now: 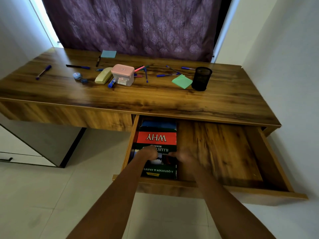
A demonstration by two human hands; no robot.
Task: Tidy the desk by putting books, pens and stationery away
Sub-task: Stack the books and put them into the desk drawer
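Note:
A drawer (pixel 269 152) under the wooden desk (pixel 155 99) stands pulled out. A stack of books lies at its left end, topped by a green and red book (pixel 156 138) titled "WHY". My left hand (pixel 150 152) lies on that cover with curled fingers. My right hand (pixel 183 156) is at the book's right edge and is blurred, so its grip is unclear. On the desk top lie several blue pens (pixel 168 75), a black marker (pixel 78 66), blue sticky notes (pixel 108 54) and green sticky notes (pixel 182 81).
A black mesh pen holder (pixel 201 78) stands at the right of the desk. A clear box with a pink lid (pixel 122 75), a beige case (pixel 103 75) and a blue marker (pixel 111 82) sit mid-desk. A purple curtain hangs behind. The drawer's right part shows bare wood.

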